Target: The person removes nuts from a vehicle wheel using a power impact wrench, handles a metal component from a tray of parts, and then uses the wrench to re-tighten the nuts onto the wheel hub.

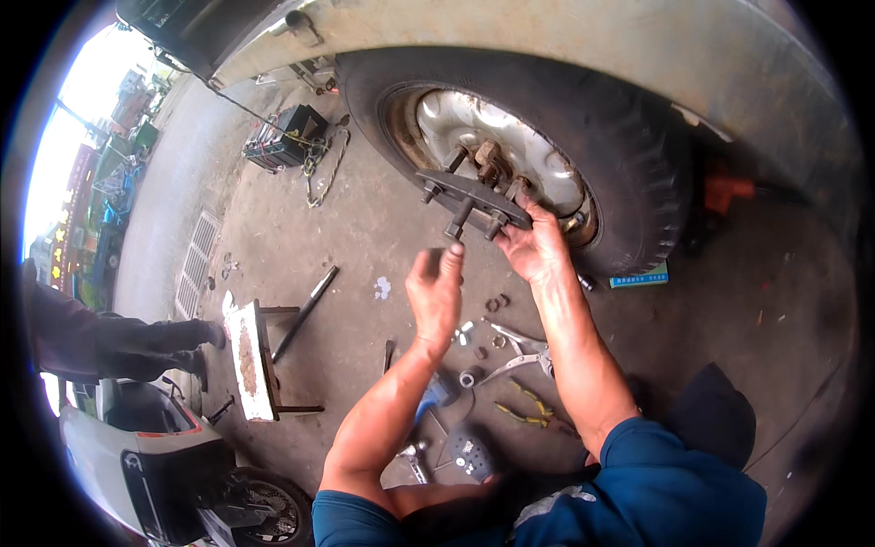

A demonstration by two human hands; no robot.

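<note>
A dark steel puller plate (483, 199) with several bolts through it sits against the hub (490, 159) of a large wheel (570, 118). My right hand (531, 244) grips the plate's right end, its fingers partly hidden behind the metal. Below the plate, my left hand (435, 296) is closed, with the thumb at the head of the long centre bolt (462, 219); how firmly it holds the bolt is hard to see. The wheel's silver rim (547, 146) is worn and rusty, and its black tyre stands upright under a pale vehicle body.
Pliers with yellow handles (526, 407), locking pliers (515, 351), a socket (470, 376) and loose nuts lie on the concrete. Leftward are a steel bar (305, 313), a low stool (248, 363), a battery (284, 137), a motorbike (173, 465) and a standing person (118, 342).
</note>
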